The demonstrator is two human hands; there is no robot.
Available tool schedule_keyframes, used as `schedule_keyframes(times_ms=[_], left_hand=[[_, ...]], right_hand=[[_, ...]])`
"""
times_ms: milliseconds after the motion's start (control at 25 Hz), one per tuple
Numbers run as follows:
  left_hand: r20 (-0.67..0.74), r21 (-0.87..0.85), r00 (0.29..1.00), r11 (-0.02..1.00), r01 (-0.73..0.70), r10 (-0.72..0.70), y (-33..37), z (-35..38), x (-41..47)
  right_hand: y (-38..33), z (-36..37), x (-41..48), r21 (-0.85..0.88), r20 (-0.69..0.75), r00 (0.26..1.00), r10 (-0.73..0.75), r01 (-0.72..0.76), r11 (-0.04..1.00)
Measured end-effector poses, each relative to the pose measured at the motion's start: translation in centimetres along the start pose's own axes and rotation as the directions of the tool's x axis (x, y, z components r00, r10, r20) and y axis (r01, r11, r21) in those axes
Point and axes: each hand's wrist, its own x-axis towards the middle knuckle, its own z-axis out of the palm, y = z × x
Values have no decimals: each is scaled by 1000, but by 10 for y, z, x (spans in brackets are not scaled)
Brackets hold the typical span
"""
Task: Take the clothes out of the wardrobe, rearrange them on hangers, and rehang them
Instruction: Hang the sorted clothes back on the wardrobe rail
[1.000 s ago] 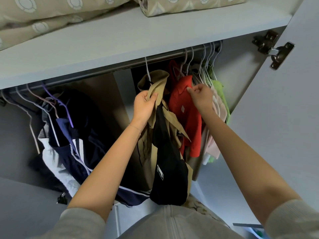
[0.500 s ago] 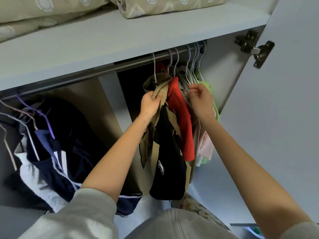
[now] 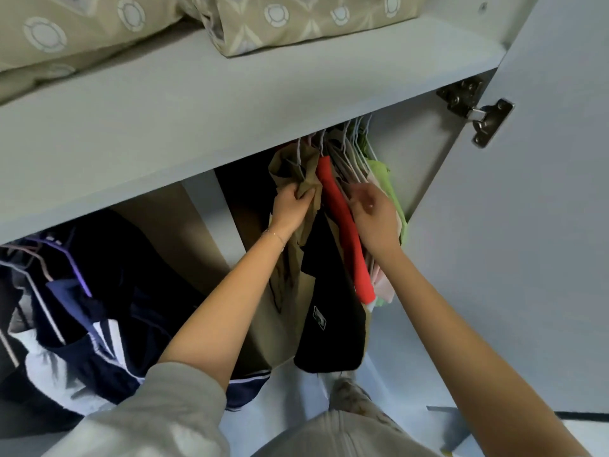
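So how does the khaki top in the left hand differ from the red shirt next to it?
The left hand grips the khaki top and bunches it up, while the red shirt hangs smooth and shows edge-on as a narrow strip. The khaki top hangs to the left and reaches lower; the red shirt ends higher up. Both hang side by side under the shelf.

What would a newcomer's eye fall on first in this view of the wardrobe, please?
The red shirt, hanging edge-on in the right-hand cluster under the shelf, stands out between the two hands. The left hand bunches the khaki garment just left of it, while the right hand reaches into the pale clothes on its right. Patterned bedding lies on the shelf above.
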Motion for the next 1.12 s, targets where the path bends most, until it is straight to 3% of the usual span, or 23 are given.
schedule_keyframes(times_ms=[160,280,360,480,560,720,840,1120], left_hand=[[72,78,996,995,-55,49,8,-5,-41],[-48,186,968,954,-235,248,2,0,-92],[-41,219,926,908,-358,375,-1,9,-127],[109,136,892,882,-451,440,4,41,-183],[237,92,822,830,-550,518,6,71,-219],[463,-27,639,731,-682,614,18,135,-298],[580,-156,479,667,-729,659,37,178,-369],[727,-417,130,583,-697,675,38,246,-581]], right_hand=[[-7,-16,-53,-100,-24,1000,-18,16,995],[-6,-36,-108,-206,-69,997,28,-42,978],[-5,-59,-145,-259,-101,993,59,-83,962],[-4,-108,-208,-314,-233,963,133,-204,927],[-1,-140,-253,-329,-337,927,163,-278,903],[5,-195,-349,-258,-562,793,236,-439,861],[12,-227,-429,-211,-709,646,282,-576,789],[-4,-286,-649,-7,-904,291,313,-743,669]])
